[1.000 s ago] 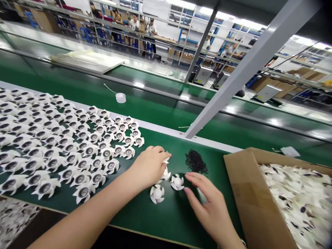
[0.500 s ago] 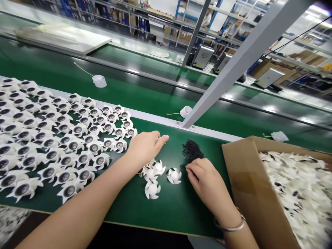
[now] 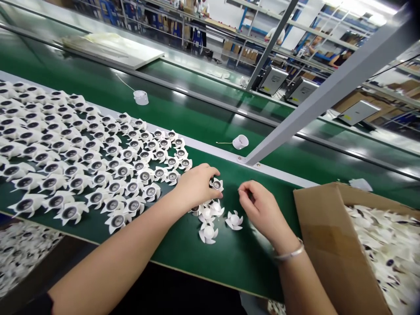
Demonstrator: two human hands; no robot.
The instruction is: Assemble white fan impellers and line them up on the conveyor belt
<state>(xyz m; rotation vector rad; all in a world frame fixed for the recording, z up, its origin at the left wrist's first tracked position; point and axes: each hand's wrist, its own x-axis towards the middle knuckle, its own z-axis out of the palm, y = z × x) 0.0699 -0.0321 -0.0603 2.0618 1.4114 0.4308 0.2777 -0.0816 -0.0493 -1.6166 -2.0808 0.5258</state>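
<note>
My left hand [image 3: 197,186] has its thumb and fingers around a small white fan impeller [image 3: 216,184], whose dark hub opening faces up. Opposite it, my right hand [image 3: 260,208] is closed with its fingertips pinched together; anything in them is too small to make out. Between and below the hands lie several loose white impellers [image 3: 208,232] with smooth domed caps up, one of them [image 3: 234,220] a little apart. Many more impellers [image 3: 113,204] stand in rows to the left, hub openings up. The black pile is hidden, apparently behind my right hand.
At the right, a cardboard box [image 3: 323,236] holds many white impellers. A grey slanted post [image 3: 315,100] rises from the pale rail [image 3: 213,151] behind the hands. Beyond it, white ring-shaped parts with wires [image 3: 241,141] lie on the green belt [image 3: 197,118].
The view has shifted. My left hand has turned so the impeller in its fingers shows. My right hand has moved up over where the black pile lay, hiding it.
</note>
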